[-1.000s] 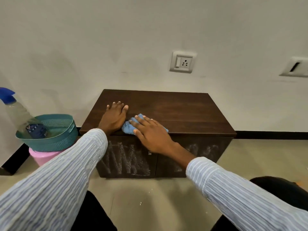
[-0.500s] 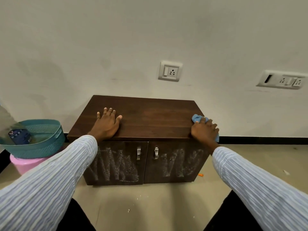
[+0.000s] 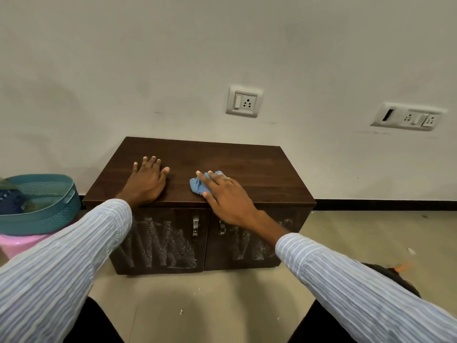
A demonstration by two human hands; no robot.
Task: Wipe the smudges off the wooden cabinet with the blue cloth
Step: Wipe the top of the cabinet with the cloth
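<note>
Wooden cabinet (image 3: 247,167) against white wall | left hand (image 3: 147,180) flat, fingers spread on top | right hand (image 3: 226,196) beside it, fingers straight, pressing blue cloth (image 3: 197,185) down

Dark wood-grain cabinet (image 3: 247,167) with low sheen, soft crumpled blue cloth (image 3: 197,185), shiny metal handles (image 3: 195,226), perforated teal plastic basket (image 3: 49,214)

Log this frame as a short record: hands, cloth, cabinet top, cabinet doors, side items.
left hand: flat on the cabinet top, fingers spread
right hand: presses the blue cloth with straight fingers
cabinet top: dark wood, no clear smudges visible
cabinet doors: both shut, white chalky scribbles unwiped
side items: teal basket stacked on a pink tub, left of the cabinet
</note>
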